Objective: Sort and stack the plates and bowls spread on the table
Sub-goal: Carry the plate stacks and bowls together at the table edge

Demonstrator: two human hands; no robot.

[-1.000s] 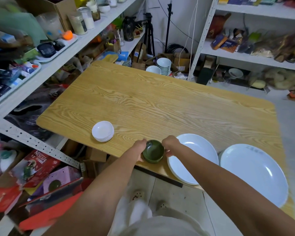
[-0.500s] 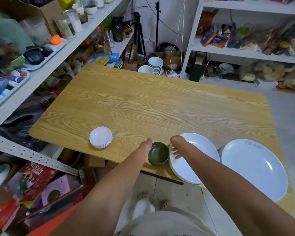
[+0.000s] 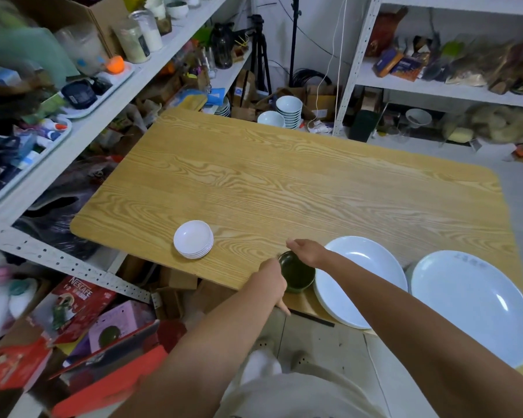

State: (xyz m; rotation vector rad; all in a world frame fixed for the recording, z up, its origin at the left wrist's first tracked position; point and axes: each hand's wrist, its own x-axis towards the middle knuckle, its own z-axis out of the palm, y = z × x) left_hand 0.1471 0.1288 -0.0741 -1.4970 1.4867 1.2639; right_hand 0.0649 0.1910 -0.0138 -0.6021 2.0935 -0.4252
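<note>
At the table's [image 3: 284, 182] near edge, our left hand [image 3: 272, 280] touches the dark green bowl's [image 3: 296, 274] left side. Our right hand [image 3: 307, 251] hangs over its far rim, fingers loose. A stack of small white dishes [image 3: 194, 239] sits to the left. A white plate [image 3: 363, 279] lies just right of the bowl.

The person wears an off-white garment [image 3: 299, 396] and pale perforated clogs [image 3: 300, 358], forearms [image 3: 206, 345] bare.

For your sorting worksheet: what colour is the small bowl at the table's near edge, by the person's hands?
The bowl is dark green, seen best in the head view.
</note>
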